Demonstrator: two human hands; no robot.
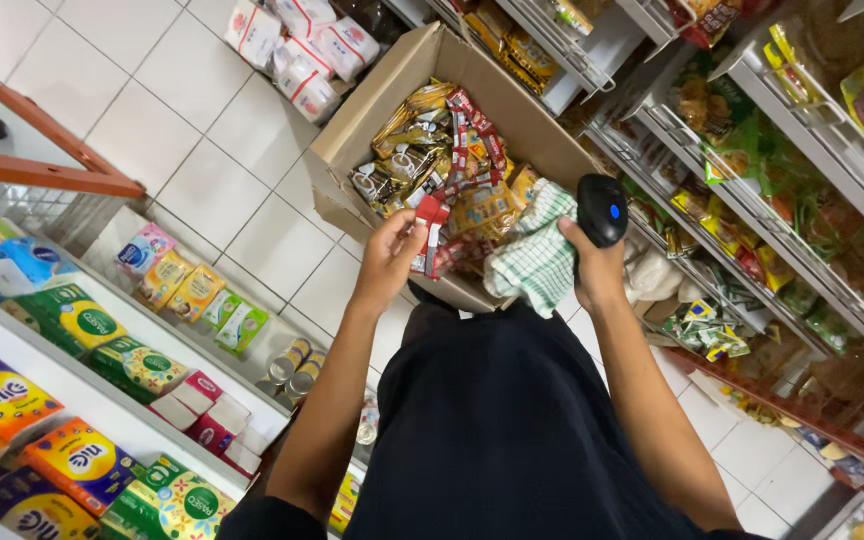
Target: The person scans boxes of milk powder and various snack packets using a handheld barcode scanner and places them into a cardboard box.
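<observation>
My left hand [389,258] pinches red sachet strip [430,235] at near edge of cardboard box [377,100] – lifted for scanning, I judge. My right hand [597,265] clenched on black scanner [603,208], checked cloth [537,258] under it. Aisle narrow – shelves both sides, tiled floor [142,130] free beyond box.

Black handheld scanner [602,208] upright, red sachet strip [430,235] hanging over box

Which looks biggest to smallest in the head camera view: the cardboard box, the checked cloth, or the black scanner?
1. cardboard box, by far the largest.
2. checked cloth, draped over the box's near edge.
3. black scanner, held in the right hand.

All sit at similar depth, so the order seems safe.
</observation>
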